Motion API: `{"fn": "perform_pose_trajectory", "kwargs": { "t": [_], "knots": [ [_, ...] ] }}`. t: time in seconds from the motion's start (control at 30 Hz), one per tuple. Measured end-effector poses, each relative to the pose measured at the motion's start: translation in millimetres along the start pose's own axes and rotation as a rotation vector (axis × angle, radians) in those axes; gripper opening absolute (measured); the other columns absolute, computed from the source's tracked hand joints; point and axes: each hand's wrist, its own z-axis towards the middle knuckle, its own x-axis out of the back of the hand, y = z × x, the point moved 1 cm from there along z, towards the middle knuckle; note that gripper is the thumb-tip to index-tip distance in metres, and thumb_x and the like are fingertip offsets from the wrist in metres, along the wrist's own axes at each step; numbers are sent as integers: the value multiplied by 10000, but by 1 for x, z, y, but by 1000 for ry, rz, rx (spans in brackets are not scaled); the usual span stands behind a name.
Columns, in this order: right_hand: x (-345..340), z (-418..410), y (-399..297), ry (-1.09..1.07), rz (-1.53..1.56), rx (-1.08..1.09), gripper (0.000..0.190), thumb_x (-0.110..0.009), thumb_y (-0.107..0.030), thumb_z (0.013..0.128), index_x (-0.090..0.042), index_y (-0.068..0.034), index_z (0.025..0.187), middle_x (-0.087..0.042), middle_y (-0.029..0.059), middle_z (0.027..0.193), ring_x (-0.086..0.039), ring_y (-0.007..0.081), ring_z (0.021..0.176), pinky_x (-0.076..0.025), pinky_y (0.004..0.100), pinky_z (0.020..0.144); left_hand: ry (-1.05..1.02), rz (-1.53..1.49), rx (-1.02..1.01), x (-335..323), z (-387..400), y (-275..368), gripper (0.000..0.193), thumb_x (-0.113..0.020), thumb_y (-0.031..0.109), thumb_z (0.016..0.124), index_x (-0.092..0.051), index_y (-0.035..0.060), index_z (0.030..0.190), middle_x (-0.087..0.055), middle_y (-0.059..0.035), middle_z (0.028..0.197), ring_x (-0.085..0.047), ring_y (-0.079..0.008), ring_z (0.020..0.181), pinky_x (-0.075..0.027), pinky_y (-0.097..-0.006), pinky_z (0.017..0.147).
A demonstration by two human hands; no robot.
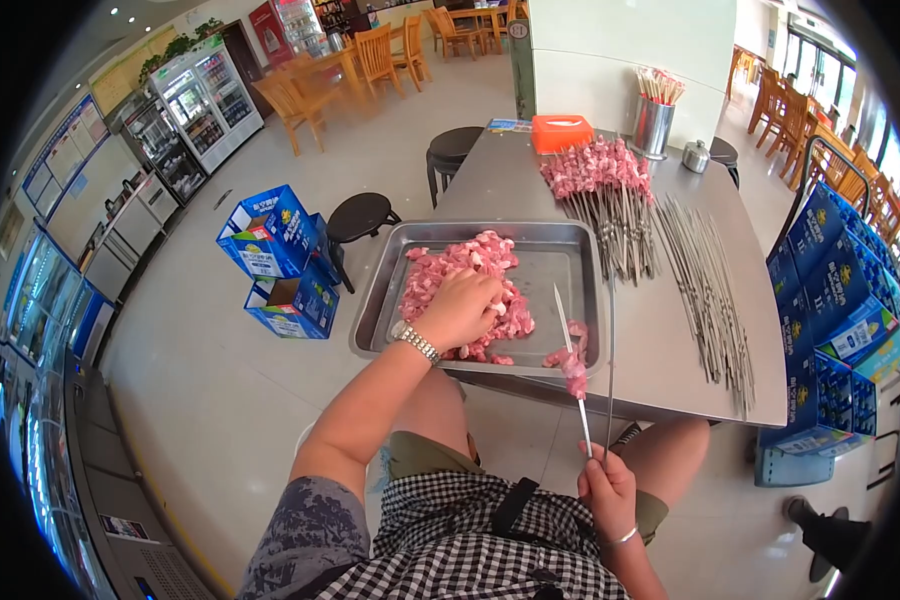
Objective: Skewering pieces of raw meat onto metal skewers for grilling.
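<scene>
A steel tray (562, 270) holds a heap of raw meat chunks (461, 259) on its left side. My left hand (461, 311), a metal watch at the wrist, is down in the heap, its fingers curled around a pale, fatty meat piece (498, 308). Low on the right, my right hand (607, 487) grips two metal skewers near their lower ends. Meat pieces are threaded midway along one flat skewer (583, 427), whose bare tip points up over the tray. Beside it the other skewer (611, 360) shows no meat. Some meat (555, 358) lies in the tray's near right corner.
Finished meat skewers (600, 169) are piled behind the tray, beside an orange tissue box (562, 133). Bare skewers (709, 300) lie along the steel table's (750, 352) right. A metal canister (652, 129) holds sticks. Stools, blue cartons (270, 232) and another person's foot (799, 510) surround the table.
</scene>
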Motion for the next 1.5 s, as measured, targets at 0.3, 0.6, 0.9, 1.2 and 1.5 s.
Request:
{"fn": "perform_pose_trajectory", "kwargs": {
  "t": [0.3,0.6,0.9,1.2,1.5],
  "knots": [
    [5,1,6,9,18,6,265,-472,-74,945,-570,0,1180,-512,-20,643,-457,46,548,-365,181,511,35,-413,279,33,-1,-7,131,-592,173,852,-580,44,872,-576,-94,760,-572,-252,694,-449,-365,657],
    [3,4,2,22,3,34,266,-471,-72,935,-570,6,1169,-486,-34,610,-419,35,530,-328,170,497,-15,-59,-220,-6,12,5,164,-588,118,803,-632,53,947,-568,-84,890,-555,-247,904,-450,-360,797],
    [14,1,7,43,19,42,265,-477,-75,944,-572,1,1180,-516,-18,639,-455,50,557,-355,183,515,-96,-589,160,3,25,1,91,-616,158,846,-596,69,859,-594,-34,868,-586,-162,798,-466,-321,704],
    [5,2,4,9,0,51,264,-470,-76,940,-572,-11,1175,-497,-28,616,-429,38,536,-336,174,501,-136,-1623,605,17,11,-5,204,-534,276,948,-575,79,912,-549,26,785,-458,-36,612,-371,-180,532],
    [9,-2,6,10,33,27,273,-483,-73,939,-568,5,1186,-516,-14,657,-462,53,570,-374,188,528,-179,-1533,396,57,16,-5,211,-478,206,963,-589,40,1030,-606,-24,930,-568,-112,875,-458,-248,785]
  ]
}}
